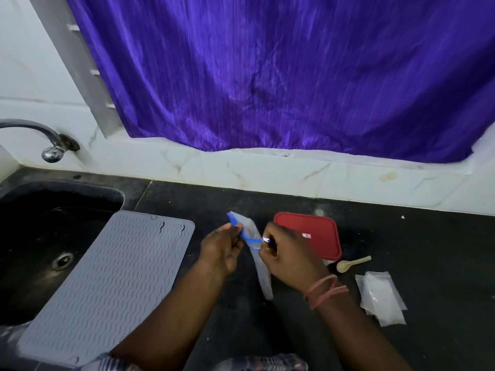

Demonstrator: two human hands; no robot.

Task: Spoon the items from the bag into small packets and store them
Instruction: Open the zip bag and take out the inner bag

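Over a dark counter, a left hand and a right hand each pinch the blue-edged mouth of a clear bag, held above bare worktop between a grey ribbed mat overhanging the sink and a red-lidded box, lid on, contents hidden. A small wooden spoon lies just beside the box; clear packets sit stacked near the right wrist

On your right, the red-lidded box, wooden spoon and stacked packets crowd the desk; beyond them it lies bare. Left, the grey mat overhangs the sink. The far strip below the curtain stays passable.
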